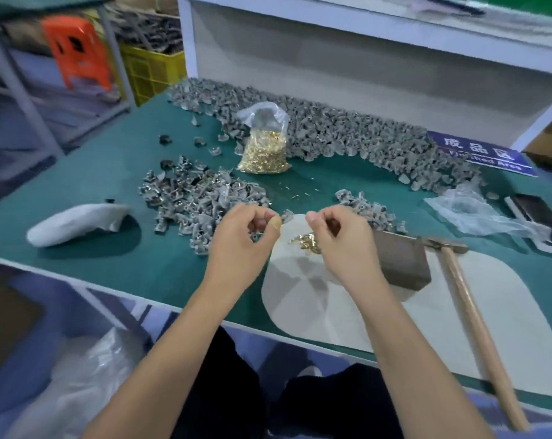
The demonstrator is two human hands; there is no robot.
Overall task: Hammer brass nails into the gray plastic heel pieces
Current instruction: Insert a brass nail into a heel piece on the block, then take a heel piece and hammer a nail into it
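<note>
My left hand (pixel 246 239) pinches a small gray heel piece (pixel 287 216) between its bandaged thumb and fingertips, just above the far edge of the white mat (pixel 331 312). My right hand (pixel 342 239) is curled beside it, thumb and fingers pinched together, with a brass glint inside the curl. A small heap of loose brass nails (pixel 303 242) lies on the mat under and between the hands. The wooden-handled hammer (pixel 464 296) lies untouched on the mat at the right, next to a dark metal block (pixel 401 261).
A clear bag of brass nails (pixel 263 150) stands mid-table. Gray heel pieces lie in a long back pile (pixel 347 131), a left pile (pixel 192 198) and a small right pile (pixel 366 205). A white cloth (pixel 75 223) lies left; a crumpled plastic bag (pixel 477 213) and a phone (pixel 540 217) lie right.
</note>
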